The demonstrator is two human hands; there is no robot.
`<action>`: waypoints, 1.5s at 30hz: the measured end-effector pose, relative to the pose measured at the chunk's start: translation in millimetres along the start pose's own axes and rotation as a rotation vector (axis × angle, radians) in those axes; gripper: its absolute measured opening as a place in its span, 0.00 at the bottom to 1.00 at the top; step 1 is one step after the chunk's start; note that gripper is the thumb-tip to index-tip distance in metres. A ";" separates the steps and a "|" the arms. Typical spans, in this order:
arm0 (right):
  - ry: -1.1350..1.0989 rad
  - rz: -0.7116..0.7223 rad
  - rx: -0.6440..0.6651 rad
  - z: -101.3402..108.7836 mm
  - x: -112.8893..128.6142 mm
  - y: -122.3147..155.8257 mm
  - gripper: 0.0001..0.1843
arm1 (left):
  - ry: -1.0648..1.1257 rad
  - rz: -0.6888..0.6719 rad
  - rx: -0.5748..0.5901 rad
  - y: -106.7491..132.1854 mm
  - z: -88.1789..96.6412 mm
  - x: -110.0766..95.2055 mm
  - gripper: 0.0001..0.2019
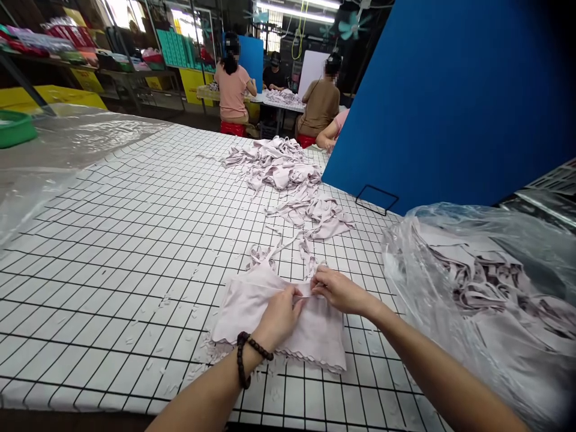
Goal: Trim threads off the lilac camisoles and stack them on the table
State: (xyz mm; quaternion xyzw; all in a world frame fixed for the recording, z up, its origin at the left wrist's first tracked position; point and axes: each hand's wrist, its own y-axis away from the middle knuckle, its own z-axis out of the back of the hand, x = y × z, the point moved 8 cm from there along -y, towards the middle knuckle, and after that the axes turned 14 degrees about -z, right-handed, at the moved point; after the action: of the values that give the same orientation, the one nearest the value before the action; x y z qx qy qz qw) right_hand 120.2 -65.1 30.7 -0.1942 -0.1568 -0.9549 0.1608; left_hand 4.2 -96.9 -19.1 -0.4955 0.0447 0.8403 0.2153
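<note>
A pale pink camisole (252, 306) with thin straps and a scalloped hem lies flat on the table, its hem towards me. My left hand (281, 312), with a dark beaded bracelet (243, 360) at the wrist, pinches the camisole's upper edge near the middle. Just right of it, my right hand (335, 288) has its fingers closed on the same edge near a strap. The fingertips of both hands are close together. Small thread scraps (155, 360) lie about the garment.
A pile of similar garments (281, 168) stretches up the grid-patterned table (148, 240). At right stands a clear plastic bag (405, 264) of folded garments (508, 324), below a big blue board (432, 108). A black wire stand (377, 200) sits by the board. Several people work at tables behind.
</note>
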 end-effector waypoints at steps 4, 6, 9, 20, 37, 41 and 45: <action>0.175 0.054 -0.021 -10.7 7.1 -1.9 0.05 | 0.038 0.018 0.005 0.6 0.2 0.0 0.11; 0.215 0.076 -0.018 -16.7 7.4 -3.1 0.05 | 0.066 0.028 0.013 0.7 0.0 -0.3 0.12; 0.244 0.098 -0.001 -23.9 6.4 -5.1 0.05 | 0.093 0.044 0.015 0.9 0.1 -0.3 0.12; 0.287 0.179 0.021 -24.9 19.0 -6.6 0.09 | 0.141 0.061 0.004 2.1 0.8 0.9 0.12; 0.002 0.052 0.090 20.3 -18.1 -19.3 0.10 | 0.065 0.068 0.033 1.1 -0.9 2.8 0.11; -0.122 -0.071 -0.201 44.9 -49.2 -32.5 0.10 | -0.013 0.077 0.008 2.6 -2.6 6.6 0.13; -0.286 -0.246 -0.363 41.2 -86.0 -41.3 0.09 | -0.103 0.047 0.031 3.0 -6.6 6.4 0.10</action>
State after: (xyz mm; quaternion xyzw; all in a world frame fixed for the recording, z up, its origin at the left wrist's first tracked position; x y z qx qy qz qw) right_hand 193.3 8.1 20.7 -0.3322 -0.0265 -0.9427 -0.0176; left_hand 5.7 -99.5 -28.3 -0.4473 0.0581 0.8686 0.2051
